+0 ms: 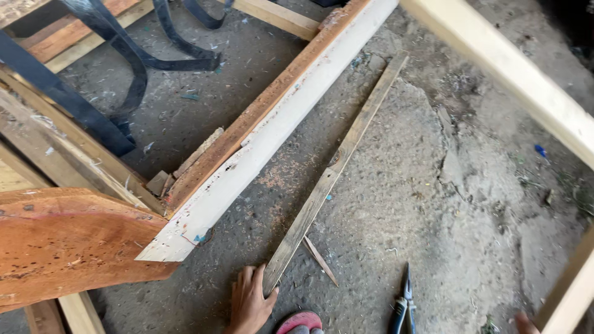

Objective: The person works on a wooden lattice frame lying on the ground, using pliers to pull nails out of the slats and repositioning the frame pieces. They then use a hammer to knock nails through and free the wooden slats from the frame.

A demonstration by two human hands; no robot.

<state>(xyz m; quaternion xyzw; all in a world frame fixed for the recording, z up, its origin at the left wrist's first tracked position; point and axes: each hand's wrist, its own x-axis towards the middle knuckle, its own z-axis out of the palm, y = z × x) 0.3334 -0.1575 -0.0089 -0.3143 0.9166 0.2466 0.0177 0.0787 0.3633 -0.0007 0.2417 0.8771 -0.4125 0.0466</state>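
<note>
While you are crouching over the concrete floor, your left hand is resting at the near end of a thin grey wooden slat, fingers spread loosely on the floor with the thumb side touching the slat's edge; the grip is lying open, not wrapped around anything. That slat is lying flat on the floor, and its long axis is running diagonally, from your hand at the lower middle up and away to the right, where its far end is pointing towards the upper part of the view. A small wooden splinter is lying just beside its near end, angling off to the right.

Your right hand is only peeking in at the bottom edge, so I cannot tell how its fingers are sitting; it may be touching the pale timber at the right corner. Blue-handled pliers are lying on the floor between your two hands, nose pointing away from you. A red sandal toe is showing beside your left hand.

To the left, a long pale beam backed by a reddish plank is running roughly parallel to the slat, and a worn reddish board is overlapping its near end. Dark curved metal strips are sitting beyond. Dust and sawdust are covering the cracked floor.
</note>
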